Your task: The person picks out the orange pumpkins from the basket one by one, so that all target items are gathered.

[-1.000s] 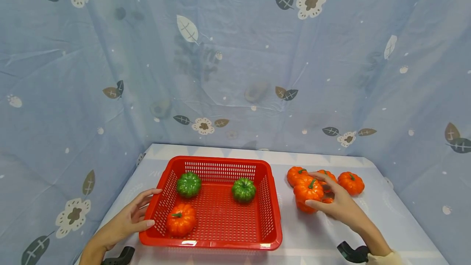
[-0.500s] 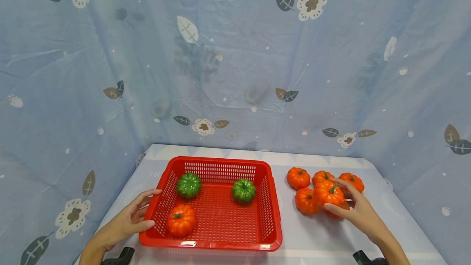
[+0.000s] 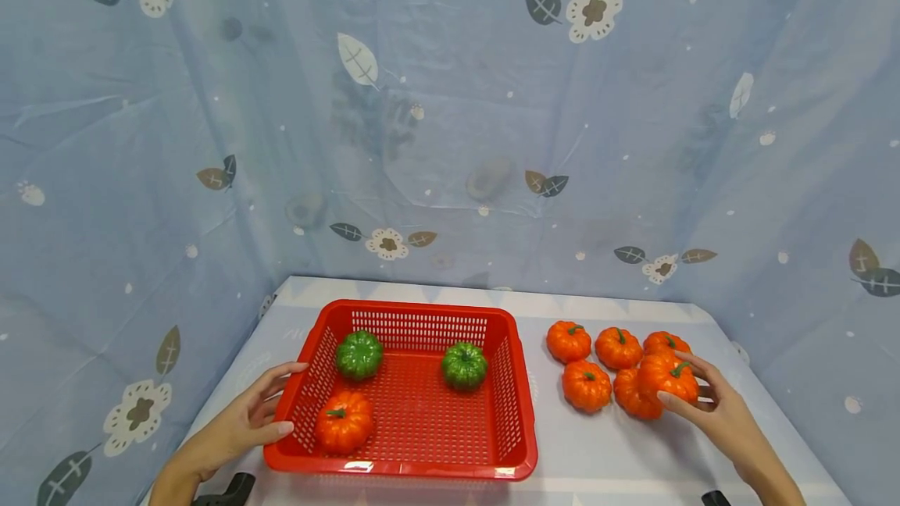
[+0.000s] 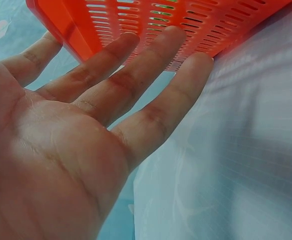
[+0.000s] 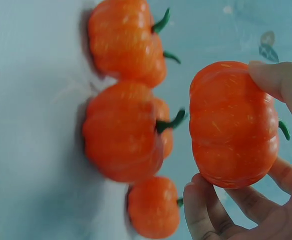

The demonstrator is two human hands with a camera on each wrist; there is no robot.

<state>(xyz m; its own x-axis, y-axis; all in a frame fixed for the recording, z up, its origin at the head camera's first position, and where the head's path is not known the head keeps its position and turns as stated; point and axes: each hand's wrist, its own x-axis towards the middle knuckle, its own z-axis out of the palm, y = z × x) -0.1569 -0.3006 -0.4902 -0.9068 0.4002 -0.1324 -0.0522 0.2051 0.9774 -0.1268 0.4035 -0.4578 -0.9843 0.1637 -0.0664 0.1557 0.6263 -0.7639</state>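
Observation:
My right hand (image 3: 727, 416) grips a small orange pumpkin (image 3: 664, 375) with a green stem, holding it over the right end of a group of orange pumpkins. In the right wrist view the thumb is on one side of this pumpkin (image 5: 231, 125) and the fingers on the other. Spread, fairly straight fingers of my left hand (image 3: 242, 422) touch the left side of a red plastic basket (image 3: 422, 468); the left wrist view shows the fingertips by its slotted wall (image 4: 151, 22). Inside the basket lie two green pumpkins (image 3: 359, 355) and one orange pumpkin (image 3: 344, 422).
Several orange pumpkins (image 3: 587, 386) stand close together on the pale table (image 3: 562, 451), right of the basket. One of them (image 3: 664, 342) is partly hidden behind the held pumpkin. A blue patterned cloth (image 3: 450, 139) hangs behind and on both sides.
My right hand has carried the held pumpkin rightward across the group, uncovering the pumpkins on its left. The left hand and the basket have stayed in place.

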